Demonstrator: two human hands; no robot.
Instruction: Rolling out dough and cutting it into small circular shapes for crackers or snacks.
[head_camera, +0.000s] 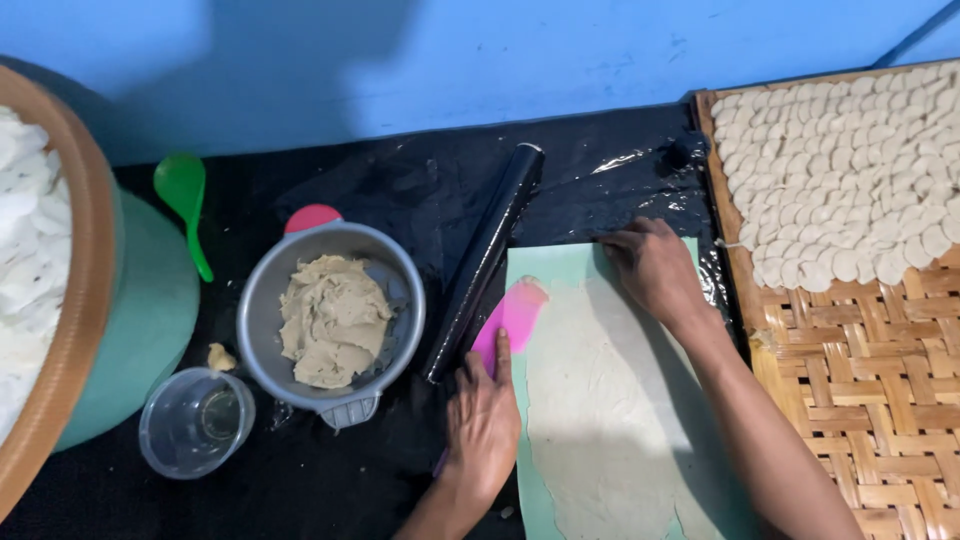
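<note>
Counter (380, 200): black plastic under blue wall.
Left hand (485, 425): I see fingers together, flat on pink scraper (515, 315).
Right hand (655, 270): fingers together, pressing dough sheet (610, 400).

Left hand (483, 420) flat, palm down, fingers together pointing far; right hand (655, 268) palm down, forearm extended from near right.
</note>
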